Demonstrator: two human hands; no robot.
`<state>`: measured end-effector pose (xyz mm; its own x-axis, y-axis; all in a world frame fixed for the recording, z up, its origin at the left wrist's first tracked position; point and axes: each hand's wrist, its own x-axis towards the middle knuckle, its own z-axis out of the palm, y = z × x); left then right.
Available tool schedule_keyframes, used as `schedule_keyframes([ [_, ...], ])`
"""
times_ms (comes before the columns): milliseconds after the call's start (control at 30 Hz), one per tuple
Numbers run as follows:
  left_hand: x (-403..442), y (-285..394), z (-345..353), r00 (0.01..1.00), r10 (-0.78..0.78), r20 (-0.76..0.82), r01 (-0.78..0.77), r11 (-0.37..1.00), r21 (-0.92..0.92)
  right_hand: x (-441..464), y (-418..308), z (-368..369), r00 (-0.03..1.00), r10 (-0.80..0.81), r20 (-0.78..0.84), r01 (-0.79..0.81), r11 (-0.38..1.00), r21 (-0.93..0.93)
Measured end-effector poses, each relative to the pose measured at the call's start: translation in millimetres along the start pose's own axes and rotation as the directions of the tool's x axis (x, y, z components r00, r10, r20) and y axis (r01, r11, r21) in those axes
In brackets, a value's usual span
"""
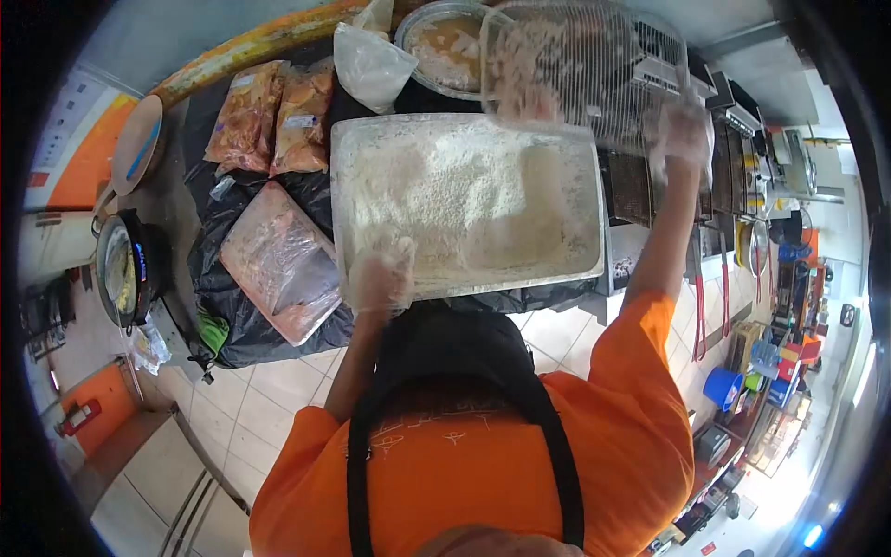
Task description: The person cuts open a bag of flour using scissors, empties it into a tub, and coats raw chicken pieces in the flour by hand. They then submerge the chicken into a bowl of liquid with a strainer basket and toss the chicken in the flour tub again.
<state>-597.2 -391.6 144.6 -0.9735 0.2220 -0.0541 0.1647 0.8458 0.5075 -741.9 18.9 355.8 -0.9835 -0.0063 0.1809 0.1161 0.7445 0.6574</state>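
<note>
A large rectangular tray [594,200] holds white flour, heaped in the middle and thinner near the right. My left hand [382,277], in a clear glove, is at the tray's front left edge; its fingers are too blurred to read. My gloved right hand [682,135] grips the right end of a wire basket [585,70]. The basket is smeared by motion and hangs over the tray's back right corner, with floury pieces showing through its mesh.
Behind the tray are a round metal bowl [441,46] and a white bag [371,67]. Bags of marinated meat [245,116] and a plastic-wrapped tray [283,265] lie on the left. A black pan [121,269] stands far left; fryer baskets [631,186] are right.
</note>
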Motion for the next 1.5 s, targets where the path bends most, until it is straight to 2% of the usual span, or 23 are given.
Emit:
schedule_keyframes([
  [33, -2, 5, -1, 0.998, -0.017, -0.063, 0.018, 1.0, 0.006, 28, -4, -6, 0.987, 0.03, -0.158, -0.009, 0.991, 0.133],
  [100, -7, 9, -2, 0.99, -0.032, -0.141, 0.033, 0.999, 0.006, 84, -36, -42, 0.966, 0.042, 0.255, -0.036, 0.999, -0.029],
  [167, -11, 8, 6, 0.955, -0.028, -0.296, -0.013, 0.991, -0.134, 122, -73, -17, 0.968, 0.192, -0.164, -0.126, 0.929, 0.347],
  [267, -9, 1, 19, 0.973, -0.115, -0.198, 0.136, 0.986, 0.096, 166, -121, -29, 0.993, 0.121, -0.015, -0.11, 0.94, 0.324],
  [400, -17, 2, 25, 0.934, -0.141, -0.328, 0.169, 0.984, 0.057, 213, -154, 12, 0.942, -0.038, -0.332, 0.161, 0.922, 0.351],
  [500, -19, -18, 54, 0.896, 0.014, -0.445, 0.063, 0.985, 0.158, 193, -147, -22, 0.921, -0.089, -0.378, 0.208, 0.935, 0.288],
  [567, -22, -37, 85, 0.816, 0.232, -0.53, 0.052, 0.883, 0.466, 182, -136, -30, 0.943, -0.099, -0.317, 0.179, 0.955, 0.234],
  [633, -28, -58, 109, 0.767, 0.365, -0.528, 0.044, 0.791, 0.61, 180, -128, -8, 0.877, -0.044, -0.478, 0.151, 0.97, 0.188],
  [700, -24, -39, 82, 0.749, 0.415, -0.517, 0.034, 0.755, 0.655, 171, -94, -4, 0.924, 0.044, -0.379, 0.081, 0.948, 0.307],
  [800, -18, 10, -14, 0.926, 0.306, -0.219, -0.19, 0.883, 0.43, 133, -43, -21, 0.984, 0.16, -0.08, -0.131, 0.949, 0.286],
  [833, -24, 1, -10, 0.986, -0.012, -0.168, -0.008, 0.993, -0.118, 102, -21, -39, 0.978, 0.16, -0.137, -0.093, 0.911, 0.402],
  [867, -30, -7, -7, 0.962, -0.268, 0.052, 0.244, 0.76, -0.603, 79, 4, -22, 0.964, 0.015, -0.265, 0.054, 0.967, 0.25],
  [900, -32, -12, -6, 0.959, -0.275, 0.067, 0.258, 0.753, -0.605, 56, 29, -4, 0.914, -0.131, -0.383, 0.168, 0.984, 0.065],
  [967, -29, -18, -4, 0.969, 0.095, -0.229, -0.106, 0.994, -0.039, 11, 40, 19, 0.976, -0.198, 0.092, 0.217, 0.924, -0.315],
  [1033, -22, -13, 3, 0.964, 0.092, -0.248, -0.128, 0.983, -0.134, -49, 48, 124, 0.936, -0.339, 0.099, 0.353, 0.895, -0.272],
  [1067, -20, -10, 6, 0.958, 0.088, -0.271, -0.151, 0.964, -0.219, -81, 25, 127, 0.983, -0.106, 0.153, 0.092, 0.991, 0.096],
  [1167, -15, -6, 1, 0.97, 0.115, -0.215, -0.145, 0.981, -0.128, -122, -15, 133, 0.999, 0.036, -0.038, -0.016, 0.904, 0.427],
  [1233, -30, -25, 26, 0.994, -0.085, -0.067, 0.062, 0.953, -0.297, -115, -25, 80, 0.863, 0.254, 0.438, -0.489, 0.642, 0.591],
  [1300, -23, -26, 22, 0.96, -0.262, 0.103, 0.281, 0.859, -0.428, -90, -20, 55, 0.878, 0.255, 0.406, -0.453, 0.717, 0.529],
  [1333, -16, -9, 2, 0.986, -0.165, -0.018, 0.156, 0.958, -0.242, -76, -15, 41, 0.893, 0.247, 0.376, -0.408, 0.796, 0.447],
  [1400, -9, 2, -3, 0.993, -0.043, -0.114, 0.039, 0.999, -0.036, -20, -27, -9, 0.925, 0.197, 0.326, -0.381, 0.517, 0.767],
  [1467, -9, -2, 7, 0.989, -0.008, -0.148, 0.036, 0.982, 0.186, 51, -58, 5, 0.953, 0.072, 0.295, -0.288, 0.527, 0.8],
  [1500, -11, -5, 9, 0.988, -0.004, -0.154, 0.034, 0.98, 0.194, 100, -79, 50, 0.978, -0.142, 0.154, -0.012, 0.697, 0.717],
])
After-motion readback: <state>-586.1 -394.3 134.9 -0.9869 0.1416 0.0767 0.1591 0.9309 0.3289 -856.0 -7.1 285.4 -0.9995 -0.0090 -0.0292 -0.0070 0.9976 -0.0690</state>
